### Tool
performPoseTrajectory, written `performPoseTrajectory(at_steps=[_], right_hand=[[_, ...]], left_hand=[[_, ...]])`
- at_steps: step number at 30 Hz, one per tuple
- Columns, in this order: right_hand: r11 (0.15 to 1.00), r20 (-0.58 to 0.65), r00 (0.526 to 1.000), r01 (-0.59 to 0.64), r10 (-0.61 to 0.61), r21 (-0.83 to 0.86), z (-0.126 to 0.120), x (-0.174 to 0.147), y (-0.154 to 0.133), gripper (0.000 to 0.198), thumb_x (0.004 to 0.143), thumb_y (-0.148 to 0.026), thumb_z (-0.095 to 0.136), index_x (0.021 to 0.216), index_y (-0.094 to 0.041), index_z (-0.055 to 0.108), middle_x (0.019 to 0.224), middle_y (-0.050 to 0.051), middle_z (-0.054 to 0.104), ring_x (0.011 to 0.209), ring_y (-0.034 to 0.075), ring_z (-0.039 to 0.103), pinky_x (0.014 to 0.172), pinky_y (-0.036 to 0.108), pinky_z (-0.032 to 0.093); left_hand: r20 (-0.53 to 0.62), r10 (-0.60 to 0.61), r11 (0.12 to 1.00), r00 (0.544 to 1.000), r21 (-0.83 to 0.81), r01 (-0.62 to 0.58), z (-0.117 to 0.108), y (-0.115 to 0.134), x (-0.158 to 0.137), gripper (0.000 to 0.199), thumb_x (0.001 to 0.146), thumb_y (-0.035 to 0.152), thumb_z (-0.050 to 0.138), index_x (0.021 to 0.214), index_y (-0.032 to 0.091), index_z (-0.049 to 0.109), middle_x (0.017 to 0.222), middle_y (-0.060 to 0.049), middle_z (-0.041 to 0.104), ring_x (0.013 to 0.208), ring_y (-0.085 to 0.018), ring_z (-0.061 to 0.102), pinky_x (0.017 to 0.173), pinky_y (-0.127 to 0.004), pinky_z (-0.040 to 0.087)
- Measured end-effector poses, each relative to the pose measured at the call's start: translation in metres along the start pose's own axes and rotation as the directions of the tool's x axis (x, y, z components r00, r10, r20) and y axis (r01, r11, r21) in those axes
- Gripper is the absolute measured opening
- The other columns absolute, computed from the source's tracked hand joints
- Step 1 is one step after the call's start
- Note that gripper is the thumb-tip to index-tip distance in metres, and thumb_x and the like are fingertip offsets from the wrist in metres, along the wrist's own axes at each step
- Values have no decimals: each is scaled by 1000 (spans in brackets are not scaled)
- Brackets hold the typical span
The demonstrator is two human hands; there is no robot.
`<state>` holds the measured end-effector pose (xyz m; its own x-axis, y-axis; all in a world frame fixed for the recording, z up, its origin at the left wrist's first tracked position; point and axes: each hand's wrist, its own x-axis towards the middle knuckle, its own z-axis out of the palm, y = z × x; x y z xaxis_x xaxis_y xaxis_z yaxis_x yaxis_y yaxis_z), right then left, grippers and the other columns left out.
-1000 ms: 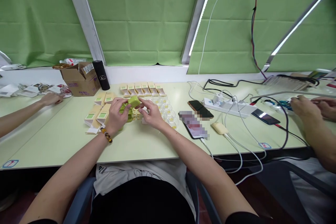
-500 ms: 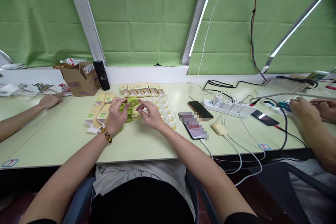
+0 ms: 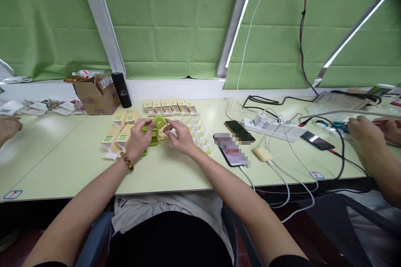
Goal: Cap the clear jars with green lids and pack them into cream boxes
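A small glossy green case with rounded corners is held just above the table. My left hand, wearing a beaded bracelet, pinches its left side. At its right edge, the curled fingers of my right hand press on the case. Several more green cases stand beneath my hands, partly hidden. Clear plastic domes with yellow bits are lined up beside my right hand. Left of my left hand lie cream folded cartons with green squares, and a row of similar cartons stands behind.
A cardboard box and a black bottle stand at the back left. Phones, a power strip, a cream charger and loose cables lie to the right. Other people's hands are at both sides.
The green case has turned slightly between my fingers, showing more of its broad face. At the left, another person's hand has pulled back toward the frame's edge.
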<state>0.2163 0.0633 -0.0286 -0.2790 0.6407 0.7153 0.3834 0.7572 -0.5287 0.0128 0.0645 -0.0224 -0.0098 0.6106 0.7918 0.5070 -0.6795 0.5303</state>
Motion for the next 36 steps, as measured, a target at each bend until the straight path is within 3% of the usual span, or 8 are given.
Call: performPoseTrajectory(at_steps=[6,13,19,24,26,28,31,36], right_hand=[[997,-53,998,42,-45,-58,2,-1,6,51,96,-18,65,146,-25,63,101,3,83,99,27,66,93,44,54],[976,-111,988,80,-104,-205,2,-3,6,50,97,-26,72,145,-23,62,110,7,81,103,30,64,91,45,57],[948,-138,978,112,-159,-299,-1,-3,-1,48,100,-37,70,145,-20,61,115,13,77,108,32,65,92,47,58],[950,-162,967,148,-198,-276,-2,-1,0,41,99,-35,68,137,-21,61,128,15,73,120,32,66,101,49,57],[954,-155,967,159,-203,-256,-2,-1,2,41,97,-32,68,136,-21,59,128,14,73,121,31,67,102,47,57],[954,-146,970,153,-195,-257,-3,-2,3,41,95,-29,70,135,-21,60,125,14,74,118,30,68,100,46,58],[943,-138,973,138,-186,-301,-3,-2,3,40,93,-26,70,131,-21,61,120,13,74,116,31,66,96,46,59],[903,-79,961,218,-264,-370,-3,-3,1,42,94,-17,64,135,-21,62,122,12,74,118,32,62,100,48,56]], left_hand=[[118,-235,945,965,-203,255,2,7,1,49,100,62,63,94,15,76,92,-10,78,90,-23,73,83,-32,56],[207,-302,886,931,-299,354,5,7,0,54,96,68,65,89,16,78,87,-10,79,86,-23,73,78,-33,56],[291,-248,869,924,-355,345,7,12,0,63,93,76,62,76,17,73,73,-6,73,71,-20,67,71,-32,54],[379,-156,895,912,-336,293,10,7,-5,61,98,70,60,68,18,66,66,-2,61,63,-16,56,65,-31,48],[372,-161,895,914,-336,294,12,4,-6,55,97,67,63,75,17,69,72,-4,64,70,-18,60,71,-31,50],[342,-183,877,922,-368,310,13,3,-7,47,96,63,69,95,16,76,89,-8,72,89,-22,67,82,-34,54],[336,-188,843,923,-428,327,12,3,-6,53,94,57,75,129,17,72,115,-13,74,110,-26,68,95,-36,54],[395,-159,797,905,-489,354,13,2,-4,56,89,48,84,134,19,70,127,-14,73,110,-24,68,95,-34,55]])
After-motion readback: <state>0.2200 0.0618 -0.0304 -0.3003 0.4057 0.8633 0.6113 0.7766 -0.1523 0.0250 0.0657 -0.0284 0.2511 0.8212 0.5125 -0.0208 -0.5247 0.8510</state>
